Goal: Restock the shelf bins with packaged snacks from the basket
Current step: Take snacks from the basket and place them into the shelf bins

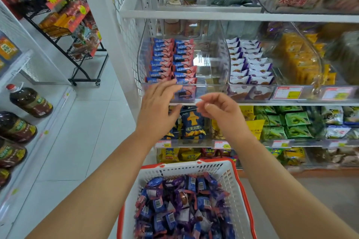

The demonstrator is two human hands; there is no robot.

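Here, both hands (191, 105) empty, fingers loose, above basket (231, 178), before bin (211, 68).

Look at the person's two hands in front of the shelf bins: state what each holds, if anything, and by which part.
Nothing is held. The left hand is open, fingertips at the front edge of the clear bin; the right hand hangs loosely curled and empty.

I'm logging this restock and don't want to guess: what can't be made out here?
- Basket: bottom edge cuts off its near end; the packet pile hides how deep it goes.
- Price tags: print too small and blurred.
- Top bin: contents blurred behind glare.
- Right hand: fingers curled; whether they pinch anything is unclear.
- Left hand: covers the bin's front packets.
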